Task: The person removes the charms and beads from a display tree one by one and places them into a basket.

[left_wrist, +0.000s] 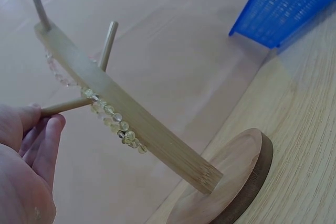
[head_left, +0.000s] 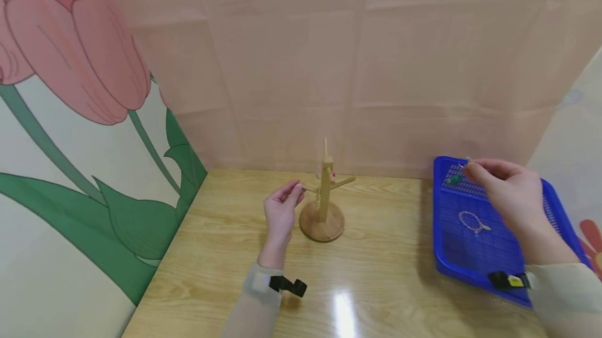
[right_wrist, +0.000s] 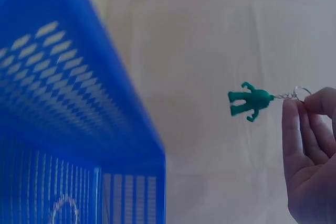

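A wooden peg stand rises from a round base mid-table. A string of pale beads hangs from one of its pegs. My left hand pinches the tip of that left-pointing peg. My right hand hovers over the blue tray and pinches the ring of a keychain with a small green figure dangling from a short chain. In the head view the figure hangs above the tray's far left corner. A thin bracelet lies in the tray.
The wooden table meets a pink backdrop behind the stand. A tulip-painted panel closes the left side. The tray sits at the table's right edge.
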